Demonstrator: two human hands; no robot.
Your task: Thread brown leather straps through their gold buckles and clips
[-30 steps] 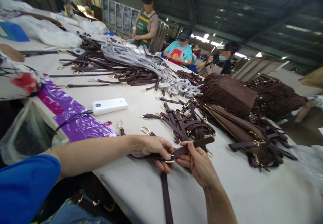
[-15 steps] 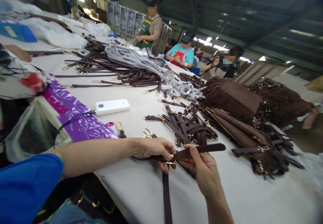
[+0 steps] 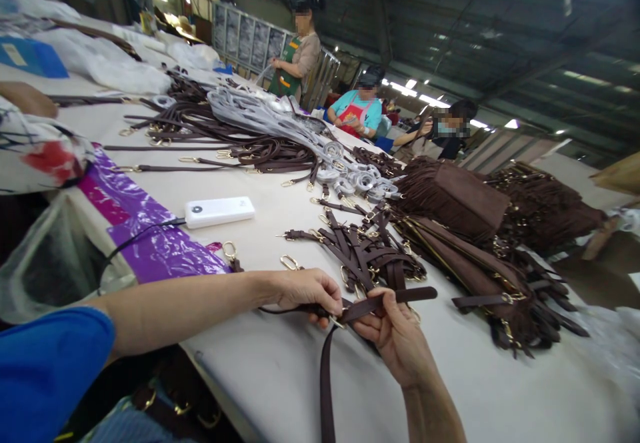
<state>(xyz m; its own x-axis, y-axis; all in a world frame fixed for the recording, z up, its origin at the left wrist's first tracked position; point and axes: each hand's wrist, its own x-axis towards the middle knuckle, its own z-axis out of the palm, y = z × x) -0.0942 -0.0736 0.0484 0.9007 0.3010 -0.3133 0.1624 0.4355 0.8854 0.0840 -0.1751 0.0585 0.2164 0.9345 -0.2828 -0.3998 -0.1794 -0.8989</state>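
My left hand (image 3: 313, 298) pinches a brown strap at its gold buckle (image 3: 338, 323), just above the table's near edge. The strap's rounded end (image 3: 417, 293) passes through the fingers of my right hand (image 3: 393, 330), thumb on top, and sticks out to the right. From the buckle a long brown strap (image 3: 327, 383) hangs down toward the front. Part of the buckle is hidden by my left fingers. Beyond my hands, close by, lies a pile of short brown straps (image 3: 360, 250) with gold clasps. A gold clip (image 3: 290, 262) lies just behind my left wrist.
A white power bank (image 3: 220, 212) with a black cable lies on the table beside purple plastic sheeting (image 3: 160, 250). Brown fringed bags (image 3: 460, 196) are heaped at right. Long straps (image 3: 270, 153) and grey-wrapped coils (image 3: 363, 176) lie farther back. Several people work around the table.
My left fingers have closed in tighter at the buckle, which now sits more tilted. The strap end has slipped slightly left, and the hanging strap bends more. The view has shifted a little.
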